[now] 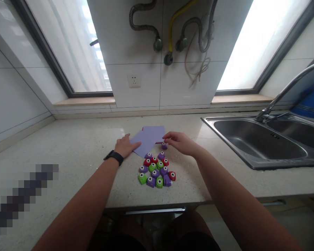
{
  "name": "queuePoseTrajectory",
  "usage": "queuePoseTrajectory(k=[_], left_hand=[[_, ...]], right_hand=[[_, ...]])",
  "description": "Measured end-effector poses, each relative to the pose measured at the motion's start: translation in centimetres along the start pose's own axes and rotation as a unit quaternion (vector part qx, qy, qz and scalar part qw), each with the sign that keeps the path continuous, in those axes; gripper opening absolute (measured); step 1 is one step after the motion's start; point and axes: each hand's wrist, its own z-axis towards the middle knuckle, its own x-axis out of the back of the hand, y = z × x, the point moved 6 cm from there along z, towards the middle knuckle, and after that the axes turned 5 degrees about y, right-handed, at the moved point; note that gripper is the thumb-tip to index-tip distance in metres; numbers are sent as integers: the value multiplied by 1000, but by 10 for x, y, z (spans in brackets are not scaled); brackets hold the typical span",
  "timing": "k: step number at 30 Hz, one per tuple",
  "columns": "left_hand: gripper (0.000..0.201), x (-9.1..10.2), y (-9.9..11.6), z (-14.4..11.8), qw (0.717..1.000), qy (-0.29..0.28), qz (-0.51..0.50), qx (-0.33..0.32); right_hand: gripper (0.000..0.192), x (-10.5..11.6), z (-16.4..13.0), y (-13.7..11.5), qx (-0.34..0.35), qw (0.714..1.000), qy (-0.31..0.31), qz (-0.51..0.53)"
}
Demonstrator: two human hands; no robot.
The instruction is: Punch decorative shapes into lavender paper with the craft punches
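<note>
the left hand (124, 145) lies spread on purple sheets (146, 142); i cannot tell whether the right hand (178, 142) grips the purple punch (164, 146) beside it. more punches (155, 173) crowd just nearer than both hands, a sink (259, 141) farther right.

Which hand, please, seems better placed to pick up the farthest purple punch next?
Probably the right hand: it is right by the punch, while the left hand lies at the left edge of the paper, farther off.
</note>
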Motion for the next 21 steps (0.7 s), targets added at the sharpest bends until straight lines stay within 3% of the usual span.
queuePoseTrajectory(k=[3,6,8,10,13,17,19,21], left_hand=[[98,-9,5,5,1000,1,2,-3],[91,-12,6,4,999,30,-7,-21],[90,-14,5,3,998,21,-60,-29],[91,-15,4,2,987,-4,-155,-28],[89,-12,5,1,954,-35,-298,8],[82,-3,10,-3,895,-20,-441,63],[77,-3,15,-7,847,-44,-524,78],[69,-2,22,-12,828,-68,-552,64]], right_hand=[[25,-13,18,-7,31,999,-27,-35],[23,-31,23,-15,112,985,-35,-128],[24,-41,21,-17,147,975,-18,-169],[24,-52,17,-20,176,967,-41,-178],[27,-62,12,-26,210,960,-82,-166],[29,-70,9,-28,224,948,-143,-176],[27,-70,9,-28,219,947,-147,-181],[23,-68,10,-28,207,950,-143,-184]])
